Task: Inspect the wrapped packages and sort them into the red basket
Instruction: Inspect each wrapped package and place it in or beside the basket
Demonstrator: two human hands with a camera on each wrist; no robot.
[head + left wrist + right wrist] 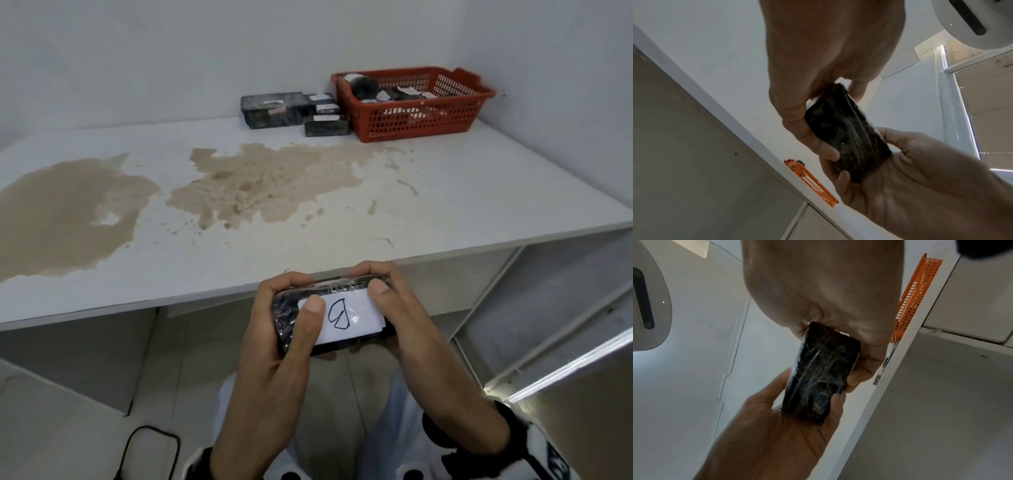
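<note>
Mid-inspection, roughly halfway thru by the look of it. Holding one wrapped package [330, 317] w/ both hands at 6 o'clock, just off the near edge of the table [445, 205], white label [346, 317] up w/ a hand-drawn mark on it. Left hand [274, 339] curled round the left end, thumb on the label; right hand [404, 329] curled round the right end, thumb at the label's top corner. Seen from the wrist views: dark block in clear film, fingers underneath, nothing slack. Red basket [416, 125] far off at 1 o'clock, against the back wall, already w/ several dark wrapped pkgs inside, exact count unclear. Still unsorted: pile of wrapped packages [294, 109] at 12 o'clock, touching or just beside the basket's left wall, at least three, maybe more hidden. Left to do, prob: finish checking the held pkg, reach it across to the basket, then work thru the pile. Brown stains [260, 181] on the tabletop mid-way, no bearing on the job.
</note>
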